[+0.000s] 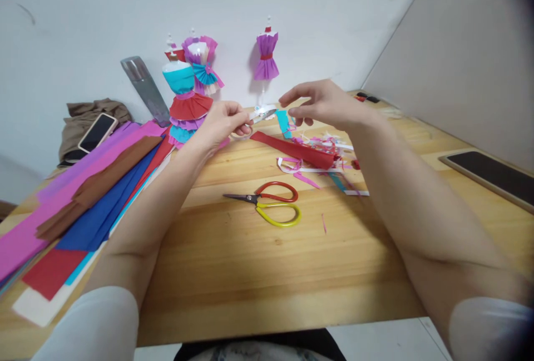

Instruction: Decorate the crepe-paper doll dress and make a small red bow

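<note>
My left hand (229,119) is closed, thumb against fingers, on a thin, shiny, pale strip-like piece (262,116) with a grey pointed end; its exact kind is not clear. My right hand (319,104) hovers to the right of it with fingers apart and bent, holding nothing I can see. Under and near the right hand lie a turquoise paper piece (283,123), a folded red crepe paper strip (298,151) and a heap of thin paper scraps (325,143). Scissors (277,204) with one red and one yellow handle lie on the table, nearer to me.
Several small dress forms in paper dresses stand by the wall, one in purple (267,58), another in turquoise and red (183,88). Coloured crepe paper sheets (104,199) spread along the left. A bottle (144,88), a phone (98,132) on brown cloth and a dark phone (492,174) lie around the wooden table (258,283).
</note>
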`<state>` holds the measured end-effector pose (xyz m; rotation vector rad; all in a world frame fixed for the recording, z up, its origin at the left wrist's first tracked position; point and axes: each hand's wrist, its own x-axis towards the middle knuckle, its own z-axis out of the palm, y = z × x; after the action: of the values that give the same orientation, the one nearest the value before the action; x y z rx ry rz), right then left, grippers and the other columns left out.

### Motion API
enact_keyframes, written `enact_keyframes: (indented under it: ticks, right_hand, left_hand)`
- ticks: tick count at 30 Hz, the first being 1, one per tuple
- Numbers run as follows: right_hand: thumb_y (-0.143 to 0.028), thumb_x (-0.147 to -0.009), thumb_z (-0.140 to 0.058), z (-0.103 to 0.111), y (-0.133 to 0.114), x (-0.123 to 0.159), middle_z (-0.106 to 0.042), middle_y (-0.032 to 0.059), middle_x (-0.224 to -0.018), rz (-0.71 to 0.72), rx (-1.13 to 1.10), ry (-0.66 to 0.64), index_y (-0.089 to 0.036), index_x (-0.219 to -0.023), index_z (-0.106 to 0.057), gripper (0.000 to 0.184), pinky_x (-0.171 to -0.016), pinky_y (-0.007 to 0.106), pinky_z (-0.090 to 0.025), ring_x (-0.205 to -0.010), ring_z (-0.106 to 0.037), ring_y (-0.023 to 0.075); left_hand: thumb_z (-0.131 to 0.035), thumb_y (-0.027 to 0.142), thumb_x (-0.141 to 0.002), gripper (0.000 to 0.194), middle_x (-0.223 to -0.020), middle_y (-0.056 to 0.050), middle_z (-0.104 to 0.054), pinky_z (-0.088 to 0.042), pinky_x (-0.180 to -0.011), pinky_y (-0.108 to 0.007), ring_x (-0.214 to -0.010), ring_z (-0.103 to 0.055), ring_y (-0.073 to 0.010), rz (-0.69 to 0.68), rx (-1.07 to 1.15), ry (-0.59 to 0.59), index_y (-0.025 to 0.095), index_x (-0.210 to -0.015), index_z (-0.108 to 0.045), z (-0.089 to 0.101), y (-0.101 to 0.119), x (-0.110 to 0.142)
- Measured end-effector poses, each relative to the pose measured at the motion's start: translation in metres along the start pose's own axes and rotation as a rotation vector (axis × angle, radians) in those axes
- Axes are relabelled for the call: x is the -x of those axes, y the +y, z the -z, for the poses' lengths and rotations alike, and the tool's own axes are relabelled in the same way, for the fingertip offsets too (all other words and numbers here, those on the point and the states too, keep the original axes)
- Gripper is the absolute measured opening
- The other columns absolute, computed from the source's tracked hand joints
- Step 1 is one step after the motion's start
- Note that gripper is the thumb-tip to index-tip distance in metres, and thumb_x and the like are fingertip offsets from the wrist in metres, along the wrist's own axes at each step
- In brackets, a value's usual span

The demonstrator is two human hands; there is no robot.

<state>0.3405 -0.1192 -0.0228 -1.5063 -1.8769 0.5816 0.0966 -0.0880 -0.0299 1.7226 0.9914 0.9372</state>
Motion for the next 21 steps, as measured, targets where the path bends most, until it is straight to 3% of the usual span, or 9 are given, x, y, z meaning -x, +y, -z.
enact_keyframes:
  ticks: [2, 3, 7, 8, 10, 14, 17, 21]
  right_hand:
    - [-0.025, -0.086, -0.067, -0.001, -0.014, 0.005, -0.074, 0.0097, -0.098, -0.011, 0.166, 0.053, -0.016, -0.101, -0.071, 0.018, -0.070, 0.034, -0.049, -0.073, -0.067, 0.0199]
    - [-0.021, -0.084, -0.067, -0.004, -0.022, 0.008, -0.074, 0.0082, -0.092, 0.008, 0.264, -0.039, -0.017, -0.095, -0.070, 0.012, -0.070, 0.034, -0.049, -0.072, -0.067, 0.0197]
    - [-0.017, -0.083, -0.069, -0.034, -0.060, 0.030, -0.073, 0.0016, -0.078, 0.121, 0.418, -0.862, -0.021, -0.097, -0.070, 0.014, -0.066, 0.031, -0.044, -0.069, -0.065, 0.0182]
    - [-0.018, -0.083, -0.069, -0.046, -0.067, 0.036, -0.073, 0.0015, -0.078, 0.152, 0.471, -0.936, -0.022, -0.095, -0.069, 0.013, -0.063, 0.030, -0.041, -0.067, -0.064, 0.0179]
    - [-0.019, -0.080, -0.073, -0.067, -0.078, 0.045, -0.075, 0.0045, -0.087, 0.179, 0.602, -0.960, -0.021, -0.100, -0.070, 0.020, -0.061, 0.030, -0.039, -0.074, -0.067, 0.0200]
    - [-0.012, -0.077, -0.072, -0.095, -0.083, 0.055, -0.077, 0.0128, -0.112, 0.152, 0.747, -0.886, -0.020, -0.131, -0.066, 0.055, -0.067, 0.032, -0.044, -0.094, -0.074, 0.0284]
    - [-0.012, -0.082, -0.066, -0.103, -0.077, 0.055, -0.076, 0.0169, -0.118, 0.180, 0.735, -0.853, -0.020, -0.140, -0.063, 0.059, -0.072, 0.035, -0.047, -0.097, -0.075, 0.0307]
    - [-0.019, -0.088, -0.059, -0.098, -0.070, 0.050, -0.077, 0.0132, -0.118, 0.263, 0.593, -0.800, -0.026, -0.148, -0.057, 0.061, -0.071, 0.033, -0.048, -0.094, -0.074, 0.0273]
  left_hand:
    - [-0.066, 0.012, -0.087, 0.016, -0.065, -0.003, -0.068, -0.053, -0.069, -0.022, -0.065, -0.065, -0.0111, 0.027, 0.040, 0.011, 0.015, -0.071, -0.064, 0.003, 0.002, -0.001]
    - [-0.067, 0.012, -0.087, 0.016, -0.066, -0.003, -0.069, -0.053, -0.070, -0.022, -0.065, -0.066, -0.0108, 0.040, 0.073, 0.010, 0.015, -0.072, -0.063, 0.004, 0.002, -0.001]
    - [-0.063, 0.008, -0.091, 0.019, -0.072, -0.006, -0.071, -0.054, -0.068, -0.022, -0.062, -0.066, -0.0093, 0.110, 0.208, -0.025, 0.012, -0.073, -0.062, 0.004, 0.005, 0.000]
    - [-0.062, 0.007, -0.093, 0.021, -0.073, -0.006, -0.072, -0.053, -0.067, -0.022, -0.061, -0.065, -0.0087, 0.129, 0.232, -0.033, 0.011, -0.072, -0.062, 0.004, 0.005, 0.001]
    - [-0.058, 0.007, -0.096, 0.025, -0.075, -0.006, -0.072, -0.053, -0.065, -0.022, -0.058, -0.065, -0.0076, 0.151, 0.277, -0.043, 0.011, -0.072, -0.061, 0.004, 0.007, 0.002]
    - [-0.056, 0.007, -0.100, 0.028, -0.076, -0.006, -0.073, -0.052, -0.060, -0.020, -0.056, -0.066, -0.0072, 0.148, 0.357, -0.056, 0.010, -0.072, -0.060, 0.007, 0.009, 0.003]
    - [-0.057, 0.006, -0.099, 0.027, -0.075, -0.006, -0.073, -0.051, -0.058, -0.020, -0.054, -0.066, -0.0076, 0.137, 0.389, -0.075, 0.009, -0.073, -0.060, 0.011, 0.008, 0.002]
    - [-0.059, 0.006, -0.098, 0.026, -0.074, -0.009, -0.074, -0.050, -0.056, -0.021, -0.054, -0.066, -0.0088, 0.118, 0.403, -0.100, 0.009, -0.072, -0.060, 0.016, 0.006, 0.001]
